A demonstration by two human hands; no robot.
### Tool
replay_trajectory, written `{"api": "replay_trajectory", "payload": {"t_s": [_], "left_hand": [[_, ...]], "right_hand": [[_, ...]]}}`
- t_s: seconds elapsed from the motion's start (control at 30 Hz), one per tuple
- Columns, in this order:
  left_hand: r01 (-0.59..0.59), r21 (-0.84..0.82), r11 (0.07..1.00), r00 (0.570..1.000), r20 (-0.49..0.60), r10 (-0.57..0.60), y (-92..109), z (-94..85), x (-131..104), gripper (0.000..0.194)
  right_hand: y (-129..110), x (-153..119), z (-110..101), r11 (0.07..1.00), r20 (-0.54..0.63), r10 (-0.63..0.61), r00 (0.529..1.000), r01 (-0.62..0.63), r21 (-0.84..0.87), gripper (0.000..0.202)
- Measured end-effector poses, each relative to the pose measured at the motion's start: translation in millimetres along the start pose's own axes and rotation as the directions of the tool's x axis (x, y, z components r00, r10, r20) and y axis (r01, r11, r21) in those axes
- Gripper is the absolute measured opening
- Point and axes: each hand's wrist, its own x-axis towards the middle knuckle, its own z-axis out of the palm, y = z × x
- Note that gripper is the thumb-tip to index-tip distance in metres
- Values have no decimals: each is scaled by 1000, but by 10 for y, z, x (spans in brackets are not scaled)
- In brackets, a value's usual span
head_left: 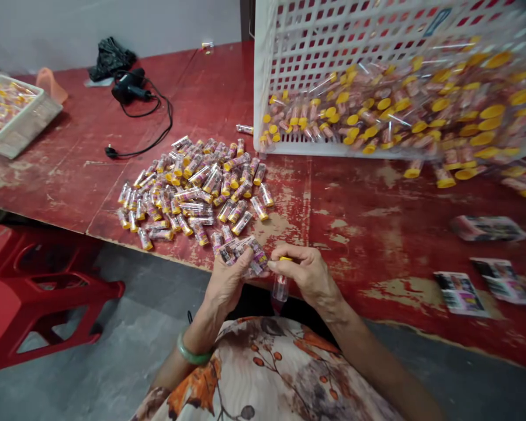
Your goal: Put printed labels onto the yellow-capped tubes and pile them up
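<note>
My left hand [228, 279] is closed on a small fan of printed cards [249, 256], thumb on top, over the table's front edge. Close beside it, my right hand [309, 272] pinches a clear plastic tube [280, 287] by its yellow-capped end, and the tube's clear end points down toward my lap. The contents of this tube are hard to make out. Just beyond my left hand lies a heap of small clear tubes [197, 181] with yellow caps and printed paper inside.
A white perforated crate [263, 76] lies at the back right, yellow-capped tubes spilling from it. Stacks of printed cards [462, 293] lie at the right. Further left are a black hair dryer [129, 86] with its cord, a smaller crate [30, 120] and red stools [21, 304].
</note>
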Motion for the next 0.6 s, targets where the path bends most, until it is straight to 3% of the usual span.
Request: {"api": "replay_trajectory", "payload": {"t_s": [0.3,0.43,0.6], "left_hand": [[114,-231,966,993,-16,-121,-27,-44,50,31],[106,-170,980,994,-18,-111,-40,-14,46,41],[103,-80,991,989,-97,-111,-26,17,59,43]], "right_hand": [[-40,19,-15,970,-100,112,989,-87,228,12],[-42,16,-5,970,-85,113,990,-91,225,13],[21,-6,-68,990,-44,33,999,-26,140,15]]}}
